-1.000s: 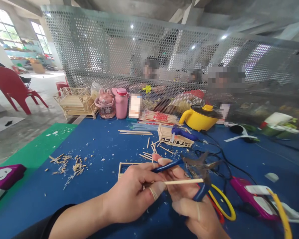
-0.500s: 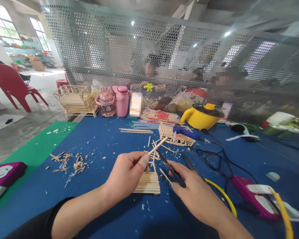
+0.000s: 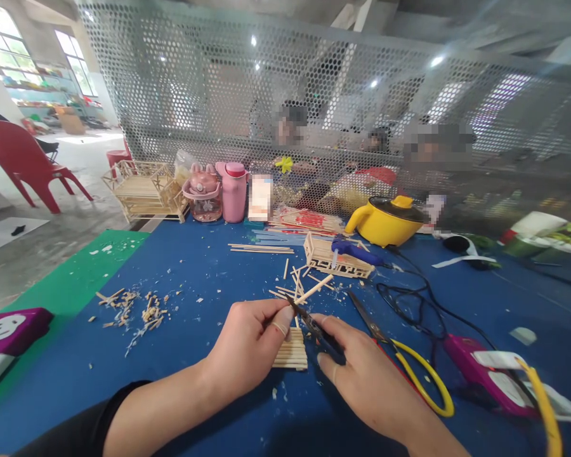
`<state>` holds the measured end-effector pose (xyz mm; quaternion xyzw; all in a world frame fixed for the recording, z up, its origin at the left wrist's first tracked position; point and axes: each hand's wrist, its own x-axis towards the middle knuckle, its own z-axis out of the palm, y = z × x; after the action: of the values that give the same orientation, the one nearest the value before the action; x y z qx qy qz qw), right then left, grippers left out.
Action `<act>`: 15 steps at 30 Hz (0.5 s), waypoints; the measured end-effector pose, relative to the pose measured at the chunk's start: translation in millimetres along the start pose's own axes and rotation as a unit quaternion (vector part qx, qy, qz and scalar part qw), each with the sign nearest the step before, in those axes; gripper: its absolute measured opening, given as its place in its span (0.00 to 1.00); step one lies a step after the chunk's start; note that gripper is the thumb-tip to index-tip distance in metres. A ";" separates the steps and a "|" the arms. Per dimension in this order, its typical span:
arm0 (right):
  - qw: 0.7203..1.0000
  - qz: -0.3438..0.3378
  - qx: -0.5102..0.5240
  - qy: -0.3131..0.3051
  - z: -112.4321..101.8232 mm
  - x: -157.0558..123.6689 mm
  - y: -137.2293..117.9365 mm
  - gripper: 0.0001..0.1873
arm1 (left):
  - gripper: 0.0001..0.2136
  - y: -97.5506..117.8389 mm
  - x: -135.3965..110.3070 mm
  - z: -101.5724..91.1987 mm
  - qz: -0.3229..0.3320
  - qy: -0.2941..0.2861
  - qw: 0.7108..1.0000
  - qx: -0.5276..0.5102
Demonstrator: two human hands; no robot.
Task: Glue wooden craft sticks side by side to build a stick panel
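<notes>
My left hand (image 3: 259, 336) is closed, with thumb and forefinger pinching a thin wooden stick (image 3: 318, 287) that slants up to the right. My right hand (image 3: 356, 365) is wrapped round a narrow black cutting tool (image 3: 321, 330); its exact kind is hard to make out. The tool's dark tip meets the stick right beside my left fingertips. Partly hidden under my left hand, a small panel of sticks laid side by side (image 3: 292, 355) rests on the blue table. Several loose sticks (image 3: 295, 279) lie just beyond my hands.
Scissors (image 3: 400, 355) with yellow and red handles lie right of my right hand. Behind stand a small stick model (image 3: 340, 257), a blue glue gun (image 3: 356, 251) with a black cord and a yellow pot (image 3: 385, 221). Stick scraps (image 3: 152, 309) lie left. A perforated metal screen (image 3: 209, 95) rises behind.
The tool's tip has moved left onto the stick near my left fingers. The held stick has shifted right and down. A pale stick piece by my right fingers no longer shows.
</notes>
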<state>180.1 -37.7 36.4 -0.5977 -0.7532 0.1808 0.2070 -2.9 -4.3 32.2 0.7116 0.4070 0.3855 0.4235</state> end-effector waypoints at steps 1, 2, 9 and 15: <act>1.000 -0.001 0.001 0.004 0.5 -0.6 0.4 0.19 | 0.16 0.0 -0.4 -0.2 0.004 -0.001 1.000 0.005; 1.000 -0.002 0.001 0.009 1.0 -1.1 0.7 0.18 | 0.16 0.2 -0.7 -0.5 0.008 -0.002 1.000 0.010; 0.999 -0.039 -0.010 0.031 4.3 0.5 3.8 0.15 | 0.15 1.9 -2.5 -0.8 0.050 -0.006 0.997 0.050; 0.998 -0.044 0.032 -0.009 -1.5 2.7 7.3 0.14 | 0.15 -4.0 0.6 0.2 0.087 -0.009 0.995 0.052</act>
<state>186.3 -33.4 34.1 -0.5553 -0.7745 0.2011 0.2266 -3.5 -2.5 28.6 0.7689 0.3595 0.3924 0.3544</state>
